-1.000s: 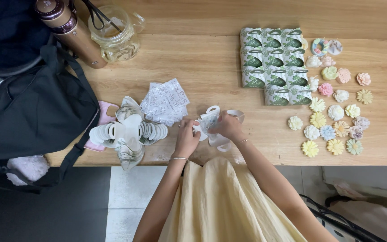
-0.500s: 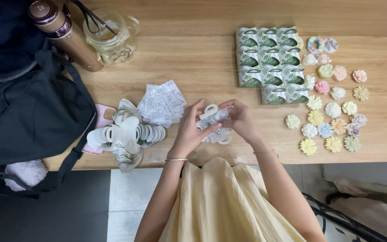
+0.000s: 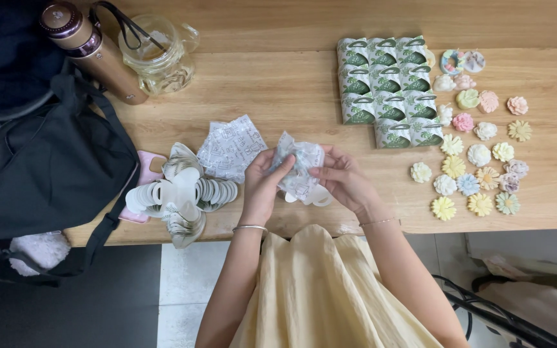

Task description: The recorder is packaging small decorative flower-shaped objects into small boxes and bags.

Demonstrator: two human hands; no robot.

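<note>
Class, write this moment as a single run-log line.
left hand: grips printed wrapper | right hand: grips it too | flat box blanks: left | soap flowers: right

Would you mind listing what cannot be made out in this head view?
- What the printed tissue paper wraps: covered by the paper and both hands, left hand, right hand.
- Black bag: cut off by the left edge.
- Flower shapes: details too small.

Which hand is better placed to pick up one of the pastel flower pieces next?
Probably the right hand: the pastel flower pieces lie on its side of the table. The left hand sits farther away, and both hold the printed paper wrap.
</note>
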